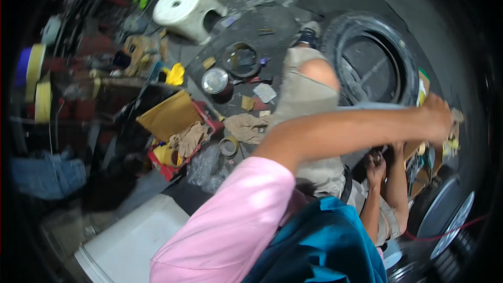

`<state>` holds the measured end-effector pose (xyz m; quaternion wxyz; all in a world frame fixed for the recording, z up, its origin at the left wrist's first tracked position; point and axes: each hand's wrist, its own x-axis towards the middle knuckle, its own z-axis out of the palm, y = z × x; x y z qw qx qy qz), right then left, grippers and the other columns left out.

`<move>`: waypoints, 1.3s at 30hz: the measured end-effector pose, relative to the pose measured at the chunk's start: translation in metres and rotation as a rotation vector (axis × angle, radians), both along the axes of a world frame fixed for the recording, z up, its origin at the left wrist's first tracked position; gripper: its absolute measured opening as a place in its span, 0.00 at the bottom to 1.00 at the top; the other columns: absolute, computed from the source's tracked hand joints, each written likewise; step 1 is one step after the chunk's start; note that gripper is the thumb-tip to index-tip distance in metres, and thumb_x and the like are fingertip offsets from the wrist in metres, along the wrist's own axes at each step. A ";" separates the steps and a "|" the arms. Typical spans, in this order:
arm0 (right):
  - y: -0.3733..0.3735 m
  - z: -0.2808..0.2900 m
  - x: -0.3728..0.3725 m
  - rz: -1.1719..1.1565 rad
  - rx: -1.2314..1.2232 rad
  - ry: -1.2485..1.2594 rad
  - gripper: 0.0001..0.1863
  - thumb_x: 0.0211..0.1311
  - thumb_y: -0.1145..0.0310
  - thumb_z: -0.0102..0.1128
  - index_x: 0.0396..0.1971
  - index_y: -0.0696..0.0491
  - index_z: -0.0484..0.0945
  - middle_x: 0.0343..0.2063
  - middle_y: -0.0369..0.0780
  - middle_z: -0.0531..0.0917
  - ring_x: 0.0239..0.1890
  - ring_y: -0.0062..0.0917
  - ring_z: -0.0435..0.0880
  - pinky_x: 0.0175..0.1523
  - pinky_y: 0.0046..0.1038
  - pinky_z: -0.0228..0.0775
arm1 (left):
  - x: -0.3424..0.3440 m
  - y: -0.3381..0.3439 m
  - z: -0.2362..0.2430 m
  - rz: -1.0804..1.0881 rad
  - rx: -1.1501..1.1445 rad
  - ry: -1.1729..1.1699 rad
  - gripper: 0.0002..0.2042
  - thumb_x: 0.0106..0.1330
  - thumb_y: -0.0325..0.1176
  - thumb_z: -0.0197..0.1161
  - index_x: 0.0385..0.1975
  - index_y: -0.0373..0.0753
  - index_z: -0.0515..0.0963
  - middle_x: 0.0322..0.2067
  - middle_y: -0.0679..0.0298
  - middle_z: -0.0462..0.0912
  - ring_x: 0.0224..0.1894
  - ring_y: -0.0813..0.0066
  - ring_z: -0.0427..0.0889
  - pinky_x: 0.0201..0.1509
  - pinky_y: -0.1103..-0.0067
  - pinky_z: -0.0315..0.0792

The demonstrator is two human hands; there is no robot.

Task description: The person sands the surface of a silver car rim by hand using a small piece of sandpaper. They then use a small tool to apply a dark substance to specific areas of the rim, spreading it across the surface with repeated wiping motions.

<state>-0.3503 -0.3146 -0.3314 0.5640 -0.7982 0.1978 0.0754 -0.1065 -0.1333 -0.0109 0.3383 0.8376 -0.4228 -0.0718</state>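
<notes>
My left arm, in a pink sleeve, stretches across to the right. At its end my left hand point(437, 118) is blurred, its fingers curled, over the edge of a cardboard box point(419, 184). Whatever it may hold is hidden. Lower down, left of the box, my right hand point(376, 169) is closed with bent fingers; what lies in them is too small to make out. A yellow packet-like thing point(450, 148) shows just below my left hand. Several small, mixed items fill the box. Beyond my left forearm a black tyre point(402, 55) lies flat.
A white stool point(181, 10) stands at the far left. Nearer are a round tin point(215, 80), a tape roll point(229, 147), a clear plastic bag point(208, 169) and a red crate point(166, 163) with rags and cardboard. A white container point(133, 243) sits lower left; wheel covers point(453, 225) lie lower right.
</notes>
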 end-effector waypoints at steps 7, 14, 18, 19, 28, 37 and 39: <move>0.060 0.069 0.041 -0.003 -0.390 -0.078 0.17 0.65 0.63 0.71 0.43 0.62 0.82 0.36 0.56 0.86 0.40 0.52 0.86 0.47 0.40 0.76 | 0.048 0.066 0.013 0.087 -0.002 0.165 0.27 0.75 0.59 0.58 0.37 0.38 0.90 0.26 0.50 0.87 0.28 0.58 0.87 0.38 0.64 0.80; 0.109 0.168 0.075 -0.058 -0.211 -0.431 0.11 0.75 0.69 0.62 0.50 0.54 0.89 0.30 0.43 0.75 0.32 0.31 0.77 0.41 0.33 0.71 | 0.066 0.101 0.013 0.283 -0.108 0.325 0.25 0.77 0.52 0.61 0.33 0.30 0.84 0.22 0.68 0.76 0.28 0.79 0.73 0.35 0.75 0.70; 0.131 0.231 0.112 0.041 -0.333 -0.662 0.15 0.71 0.67 0.67 0.55 0.53 0.88 0.31 0.41 0.75 0.33 0.33 0.78 0.41 0.33 0.74 | 0.072 0.097 0.006 0.355 -0.200 0.373 0.28 0.77 0.51 0.61 0.20 0.31 0.77 0.15 0.74 0.63 0.23 0.83 0.61 0.28 0.74 0.59; 0.133 0.242 0.126 0.103 -0.459 -0.795 0.17 0.69 0.66 0.69 0.56 0.52 0.87 0.31 0.40 0.75 0.33 0.34 0.79 0.40 0.34 0.75 | 0.074 0.096 0.004 0.360 -0.206 0.387 0.28 0.77 0.50 0.61 0.19 0.31 0.76 0.15 0.74 0.62 0.23 0.83 0.60 0.27 0.74 0.58; 0.172 0.263 0.164 0.224 -0.345 -0.792 0.17 0.70 0.67 0.66 0.57 0.54 0.85 0.30 0.44 0.75 0.32 0.38 0.79 0.40 0.40 0.74 | 0.083 0.090 -0.004 0.351 -0.189 0.296 0.29 0.75 0.51 0.62 0.18 0.30 0.74 0.13 0.67 0.65 0.22 0.77 0.63 0.28 0.69 0.63; 0.165 0.258 0.171 0.305 -0.491 -0.946 0.17 0.64 0.70 0.70 0.52 0.52 0.89 0.30 0.40 0.78 0.37 0.35 0.81 0.43 0.36 0.74 | 0.080 0.091 0.011 0.357 -0.037 0.411 0.26 0.77 0.50 0.63 0.39 0.26 0.87 0.34 0.64 0.87 0.38 0.80 0.79 0.45 0.75 0.76; 0.180 0.270 0.151 0.320 -0.200 -0.798 0.17 0.63 0.71 0.69 0.53 0.52 0.89 0.28 0.40 0.74 0.33 0.34 0.79 0.39 0.37 0.73 | 0.076 0.093 0.011 0.360 -0.048 0.390 0.26 0.77 0.50 0.63 0.38 0.26 0.87 0.32 0.64 0.86 0.37 0.80 0.78 0.45 0.75 0.76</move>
